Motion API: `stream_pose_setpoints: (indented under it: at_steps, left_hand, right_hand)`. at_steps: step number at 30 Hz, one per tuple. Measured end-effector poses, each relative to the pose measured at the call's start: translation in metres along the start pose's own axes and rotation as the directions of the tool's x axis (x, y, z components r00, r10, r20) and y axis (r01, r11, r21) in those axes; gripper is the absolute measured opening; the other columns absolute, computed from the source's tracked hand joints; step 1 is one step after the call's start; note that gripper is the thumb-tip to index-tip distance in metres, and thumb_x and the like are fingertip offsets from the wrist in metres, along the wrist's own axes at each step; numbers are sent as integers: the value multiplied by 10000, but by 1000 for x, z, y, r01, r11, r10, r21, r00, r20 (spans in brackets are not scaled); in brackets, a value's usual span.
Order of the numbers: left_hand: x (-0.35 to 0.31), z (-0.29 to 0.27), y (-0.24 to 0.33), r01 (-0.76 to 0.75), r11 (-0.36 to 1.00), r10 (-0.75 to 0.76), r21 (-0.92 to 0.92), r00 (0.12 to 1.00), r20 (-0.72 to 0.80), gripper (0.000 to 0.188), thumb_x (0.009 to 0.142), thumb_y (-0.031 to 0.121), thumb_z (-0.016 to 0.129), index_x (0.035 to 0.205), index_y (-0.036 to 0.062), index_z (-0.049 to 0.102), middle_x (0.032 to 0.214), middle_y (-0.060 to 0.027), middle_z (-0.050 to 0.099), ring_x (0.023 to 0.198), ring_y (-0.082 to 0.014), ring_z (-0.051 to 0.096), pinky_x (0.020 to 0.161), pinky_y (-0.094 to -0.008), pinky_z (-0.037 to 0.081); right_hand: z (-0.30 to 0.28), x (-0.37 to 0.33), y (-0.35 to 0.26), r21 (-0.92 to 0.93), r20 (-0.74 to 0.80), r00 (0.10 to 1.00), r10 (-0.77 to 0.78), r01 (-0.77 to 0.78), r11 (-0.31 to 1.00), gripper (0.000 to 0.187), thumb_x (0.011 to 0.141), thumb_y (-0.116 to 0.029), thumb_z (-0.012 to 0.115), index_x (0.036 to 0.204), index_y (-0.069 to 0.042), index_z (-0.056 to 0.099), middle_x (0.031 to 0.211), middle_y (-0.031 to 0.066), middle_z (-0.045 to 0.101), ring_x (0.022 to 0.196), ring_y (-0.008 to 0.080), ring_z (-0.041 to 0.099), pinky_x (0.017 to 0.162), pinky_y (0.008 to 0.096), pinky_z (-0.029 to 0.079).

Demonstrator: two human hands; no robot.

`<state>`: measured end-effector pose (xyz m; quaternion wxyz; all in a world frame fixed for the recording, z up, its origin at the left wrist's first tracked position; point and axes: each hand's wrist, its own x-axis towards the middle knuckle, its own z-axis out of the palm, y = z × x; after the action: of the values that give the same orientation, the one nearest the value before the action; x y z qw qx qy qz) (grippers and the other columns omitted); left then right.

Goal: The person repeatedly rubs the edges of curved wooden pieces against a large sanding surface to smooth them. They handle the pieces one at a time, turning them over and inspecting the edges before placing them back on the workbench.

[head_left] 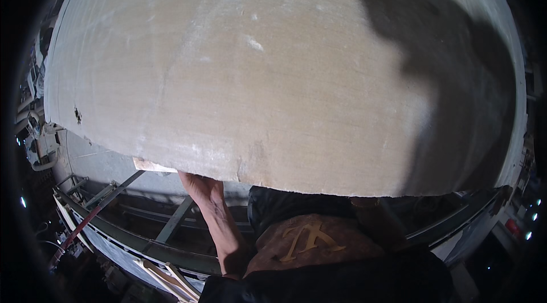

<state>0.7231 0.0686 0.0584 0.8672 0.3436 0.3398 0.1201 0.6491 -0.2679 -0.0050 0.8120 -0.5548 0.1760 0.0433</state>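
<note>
With left hand [199, 183] at the near edge of the plywood panel [268, 98], over the metal frame [175, 220], but with fingers covered, cannot tell grip width, nor for the hidden right hand. Could slip or splinter if lifted unevenly by that ragged edge. Looks flat, pale, faintly grained, white-scuffed.

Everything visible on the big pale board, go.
The big pale board is a broad tan sheet, apparently wood, with faint grain, whitish scuffs and dusty streaks. A dark flaw marks its near-left corner; the near edge looks rough. A dark shadow covers much of its right side. It fills most of the view in front of the person's torso. The left hand disappears beneath the near edge, so its contact is hidden. Exact tilt is unclear.
</note>
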Motion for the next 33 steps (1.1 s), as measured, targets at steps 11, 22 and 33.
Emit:
stream_pose_setpoints:
  at_steps: [11, 22, 33]
  left_hand:
    - [-7, 8, -3, -65, 998, 62, 10, 977, 204, 489, 858, 345, 507, 1220, 22, 450, 1180, -117, 537, 1064, -268, 540, 888, -429, 471]
    - [5, -5, 4, -83, 996, 76, 43, 987, 144, 459, 859, 335, 489, 1200, 27, 469, 1153, -123, 554, 1020, -275, 565, 839, -438, 497]
    - [4, 12, 6, -38, 999, 36, 39, 998, 45, 458, 857, 323, 499, 1190, 10, 475, 1158, -125, 547, 1050, -270, 545, 867, -441, 479]
  right_hand:
    - [3, -1, -2, 12, -14, 1000, 7, -7, 1000, 434, 857, -248, 528, 1232, -54, 432, 1236, 92, 463, 1079, 223, 456, 951, 385, 355]
    - [13, 3, -1, 11, -19, 1000, 23, -22, 1000, 423, 850, -235, 542, 1220, -53, 448, 1221, 92, 478, 1059, 219, 471, 939, 382, 368]
    - [11, 4, -7, 6, -1, 1000, 29, -29, 1000, 412, 844, -222, 556, 1208, -52, 464, 1205, 93, 494, 1040, 216, 487, 927, 379, 381]
